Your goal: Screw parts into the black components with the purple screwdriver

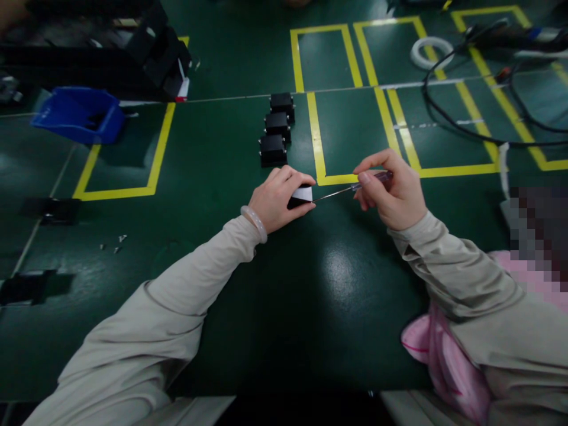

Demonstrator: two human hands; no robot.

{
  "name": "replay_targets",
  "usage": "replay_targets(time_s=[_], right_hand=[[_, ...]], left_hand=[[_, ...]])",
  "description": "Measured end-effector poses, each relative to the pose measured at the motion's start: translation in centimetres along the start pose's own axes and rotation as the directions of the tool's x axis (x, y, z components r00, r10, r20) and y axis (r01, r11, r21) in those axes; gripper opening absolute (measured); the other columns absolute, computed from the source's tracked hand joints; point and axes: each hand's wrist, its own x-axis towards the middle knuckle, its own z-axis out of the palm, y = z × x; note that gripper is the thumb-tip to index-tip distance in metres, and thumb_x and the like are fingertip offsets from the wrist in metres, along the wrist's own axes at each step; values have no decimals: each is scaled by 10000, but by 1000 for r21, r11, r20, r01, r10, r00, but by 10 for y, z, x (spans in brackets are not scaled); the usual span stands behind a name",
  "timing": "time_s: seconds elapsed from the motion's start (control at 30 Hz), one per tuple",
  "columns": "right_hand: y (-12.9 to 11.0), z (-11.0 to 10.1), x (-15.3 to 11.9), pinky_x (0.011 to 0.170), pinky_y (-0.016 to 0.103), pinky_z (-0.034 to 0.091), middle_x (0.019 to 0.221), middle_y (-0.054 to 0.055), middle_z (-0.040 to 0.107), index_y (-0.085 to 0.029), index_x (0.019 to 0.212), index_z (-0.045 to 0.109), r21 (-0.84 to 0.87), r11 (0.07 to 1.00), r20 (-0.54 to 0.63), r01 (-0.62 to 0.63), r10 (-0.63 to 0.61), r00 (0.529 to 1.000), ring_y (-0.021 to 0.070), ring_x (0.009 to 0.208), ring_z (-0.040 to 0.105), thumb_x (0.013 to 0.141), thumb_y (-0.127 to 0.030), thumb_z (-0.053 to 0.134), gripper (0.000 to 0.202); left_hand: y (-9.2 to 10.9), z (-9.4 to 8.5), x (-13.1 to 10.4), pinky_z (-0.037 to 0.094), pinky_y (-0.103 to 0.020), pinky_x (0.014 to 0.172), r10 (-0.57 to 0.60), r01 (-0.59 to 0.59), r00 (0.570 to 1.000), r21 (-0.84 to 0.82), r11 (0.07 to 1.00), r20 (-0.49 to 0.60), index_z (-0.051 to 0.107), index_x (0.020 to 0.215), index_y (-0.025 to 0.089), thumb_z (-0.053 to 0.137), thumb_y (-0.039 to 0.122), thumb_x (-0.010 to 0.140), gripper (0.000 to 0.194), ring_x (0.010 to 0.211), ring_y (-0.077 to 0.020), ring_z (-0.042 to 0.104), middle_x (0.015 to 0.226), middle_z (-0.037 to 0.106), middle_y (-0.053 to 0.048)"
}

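My left hand [280,198] grips a small black block [302,196] with a pale top face on the green table. Thumb and fingers lie on opposite sides of it. In my right hand [393,189] is a screwdriver [383,177], its thin shaft pointing left. The tip is at the block's right side, close to my left thumb; whether it sits on a screw is too small to tell. Beyond my left hand, three black blocks with small screws at their sides stand in a row: a near one [272,148], a middle one [277,126] and a far one [282,103].
A blue bin [80,113] and stacked black trays [146,53] stand at the upper left. Loose screws [119,244] and dark parts [26,287] lie on the left. A white tape roll [432,53] and black cable [470,130] are at the upper right. Yellow tape [317,136] marks the green table [328,343].
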Motion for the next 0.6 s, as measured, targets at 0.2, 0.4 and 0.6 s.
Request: replay_targets(time_s=[0.2, 0.4, 0.6], right_hand=[[1, 1, -1, 382, 254, 407, 559, -69, 560, -245, 948, 582, 8, 1000, 11, 11, -11, 1000, 97, 415, 546, 938, -521, 658, 285], [2, 1, -1, 399, 261, 429, 582, -71, 557, -248, 973, 581, 5, 999, 3, 40, -40, 999, 94, 426, 550, 932, -517, 669, 286], [3, 0, -1, 374, 254, 391, 509, -78, 499, -242, 916, 580, -8, 999, 15, 43, -43, 999, 89, 385, 508, 976, -511, 604, 277]], left_hand=[[-1, 0, 0, 499, -415, 948, 8, -8, 1000, 8, 1000, -1, 616, 1229, 182, 688, 355, 910, 370, 1075, -260, 589, 1174, 635, -91], [-1, 1, 0, 502, -421, 954, 13, -13, 1000, 11, 1000, -7, 621, 1224, 177, 695, 344, 906, 367, 1072, -263, 592, 1166, 636, -93], [-1, 0, 0, 507, -418, 934, 28, -28, 1000, 14, 1000, -8, 621, 1223, 169, 694, 344, 907, 369, 1062, -267, 596, 1161, 638, -98]])
